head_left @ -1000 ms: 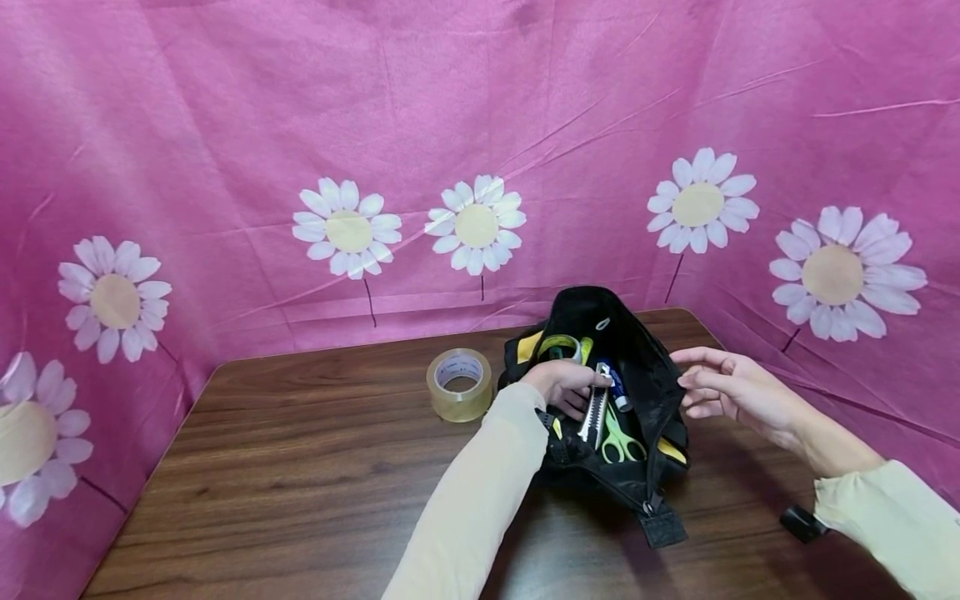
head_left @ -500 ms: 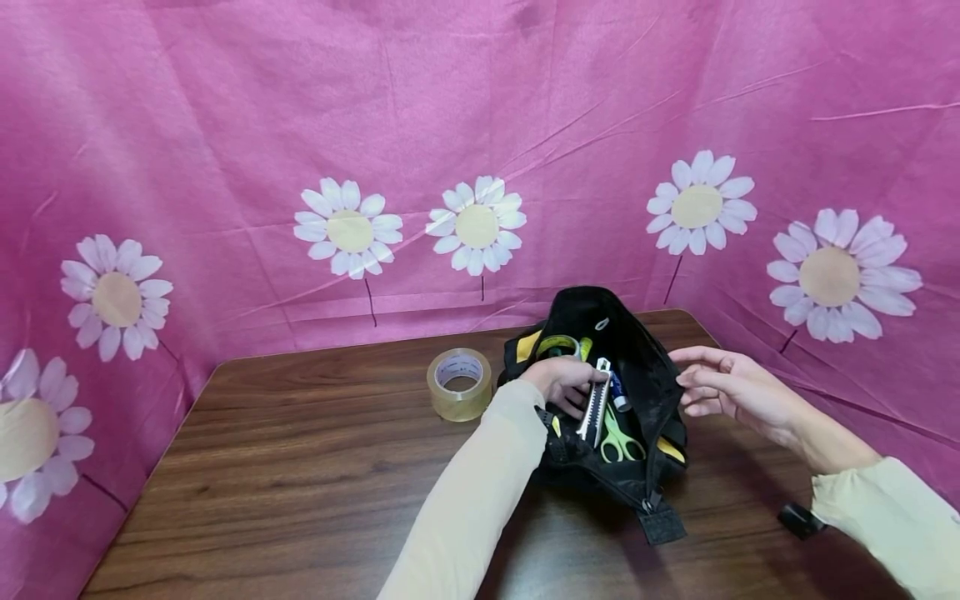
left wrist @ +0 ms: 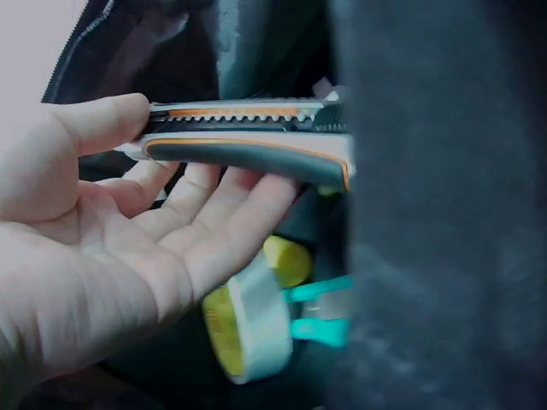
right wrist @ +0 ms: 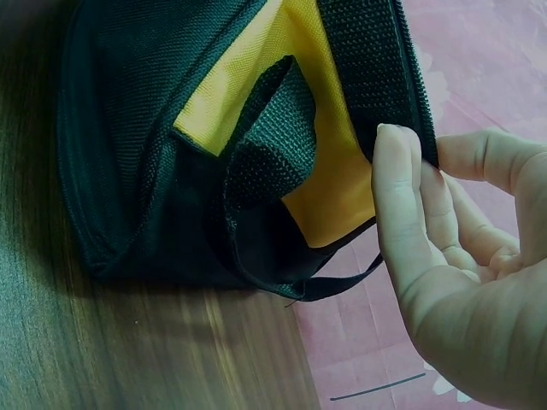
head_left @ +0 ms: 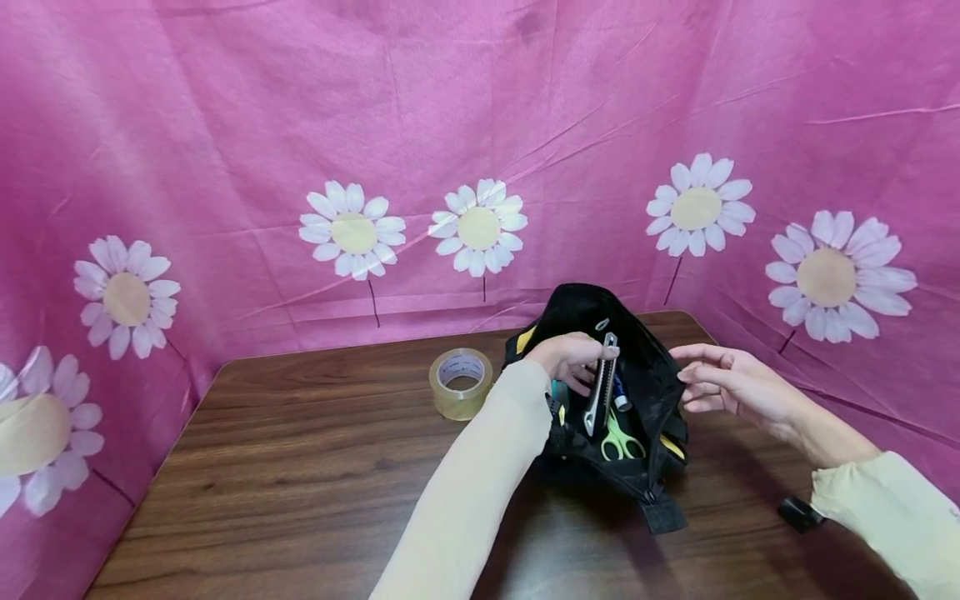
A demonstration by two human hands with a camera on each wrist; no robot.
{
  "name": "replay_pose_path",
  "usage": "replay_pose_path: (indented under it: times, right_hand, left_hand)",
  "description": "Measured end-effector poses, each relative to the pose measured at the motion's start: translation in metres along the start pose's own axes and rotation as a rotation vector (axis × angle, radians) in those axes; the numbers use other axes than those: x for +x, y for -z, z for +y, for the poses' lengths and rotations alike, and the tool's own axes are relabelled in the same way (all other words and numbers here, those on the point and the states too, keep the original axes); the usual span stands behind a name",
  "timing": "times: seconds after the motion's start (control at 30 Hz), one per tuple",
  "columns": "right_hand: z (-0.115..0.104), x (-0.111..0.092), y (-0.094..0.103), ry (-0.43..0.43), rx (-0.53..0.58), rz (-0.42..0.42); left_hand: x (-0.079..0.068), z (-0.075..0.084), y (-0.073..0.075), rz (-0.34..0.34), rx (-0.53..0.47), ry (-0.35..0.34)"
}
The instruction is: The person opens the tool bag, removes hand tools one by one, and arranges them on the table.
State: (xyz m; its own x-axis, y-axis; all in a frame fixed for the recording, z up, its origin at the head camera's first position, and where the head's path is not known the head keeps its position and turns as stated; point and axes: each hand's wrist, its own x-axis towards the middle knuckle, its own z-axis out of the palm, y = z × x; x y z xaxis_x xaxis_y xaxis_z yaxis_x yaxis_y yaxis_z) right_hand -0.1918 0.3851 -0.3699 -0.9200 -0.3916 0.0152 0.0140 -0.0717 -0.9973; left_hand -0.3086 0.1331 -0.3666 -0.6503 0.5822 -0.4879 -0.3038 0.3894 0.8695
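Observation:
A black and yellow tool bag (head_left: 652, 500) stands unzipped on the table. Inside its mouth my left hand (head_left: 566, 358) pinches a utility knife (head_left: 600, 392), thumb on one side and fingers on the other. The left wrist view shows the knife's grey, black and orange handle (left wrist: 248, 158). Below it are a yellow and white tape roll (left wrist: 256, 325), a yellow round-ended item (left wrist: 287, 260) and a teal-handled tool (left wrist: 320, 312). Green-handled scissors (head_left: 621, 442) and a blue tube (head_left: 621, 393) also lie in the bag. My right hand (right wrist: 461, 248) pinches the bag's zipper edge (right wrist: 410, 77).
A roll of clear packing tape (head_left: 461, 406) stands just left of the bag on the brown wooden table (head_left: 300, 483). A pink cloth (head_left: 420, 100) with white flowers hangs behind and at both sides. Black webbing (right wrist: 278, 154) loops from the bag's side.
My left hand has lifted the utility knife a little, up and away from me, and turned it more upright. The right hand keeps its place at the bag's edge.

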Motion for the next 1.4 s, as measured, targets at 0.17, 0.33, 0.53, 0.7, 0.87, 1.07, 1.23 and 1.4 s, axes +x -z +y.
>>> replay_pose_path:
  times: [0.17,0.33,0.53,0.7,0.87,1.07,1.23,1.4]
  right_hand:
    - [0.000,-0.001,0.002,-0.011,-0.007,0.010]
    - [-0.001,-0.001,0.001,-0.015,-0.015,0.022]
    - [-0.002,0.001,0.002,-0.008,-0.010,0.023]
    - [0.001,0.001,0.004,-0.008,-0.019,0.003]
    - [0.003,0.001,0.008,-0.002,-0.023,-0.016]
    - [0.003,0.004,0.008,0.050,0.017,-0.060]
    - [0.006,0.008,0.008,0.047,0.063,-0.101]
    - [0.007,0.011,0.011,0.045,0.091,-0.137]
  left_hand:
    - [-0.011,0.016,0.000,-0.018,-0.007,-0.027]
    - [-0.026,0.036,0.005,-0.021,0.019,-0.046]
    - [-0.047,0.061,0.017,-0.017,0.012,-0.107]
    - [-0.071,0.073,0.032,-0.020,0.023,-0.174]
    - [-0.097,0.074,0.047,-0.011,0.045,-0.248]
    - [-0.123,0.062,0.062,-0.014,-0.018,-0.314]
    - [-0.147,0.043,0.088,0.014,-0.047,-0.344]
    - [-0.168,0.022,0.119,0.085,-0.073,-0.339]
